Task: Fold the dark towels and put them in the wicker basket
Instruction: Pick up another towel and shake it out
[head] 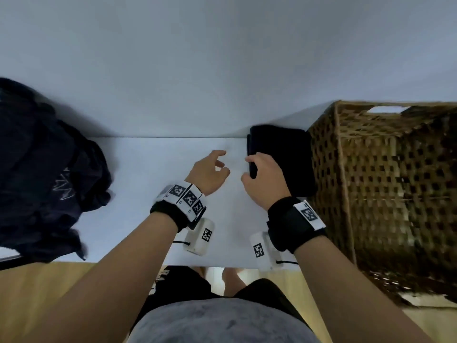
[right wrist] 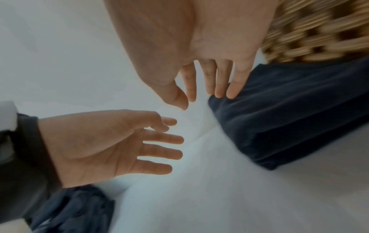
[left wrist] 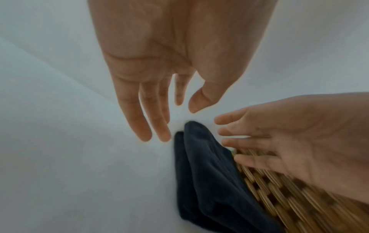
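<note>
Folded towel: dark, on the white table, against the basket wall, outside it.
Right hand: fingers straight and relaxed, tips resting on the towel's near edge; nothing grasped.
Left hand: fingers loose and spread, empty, above the table just beside the towel.
Pile: dark unfolded cloth, at the table's left end.

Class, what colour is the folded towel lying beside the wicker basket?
Dark navy, almost black. The folded towel shows its colour best in the right wrist view.
</note>
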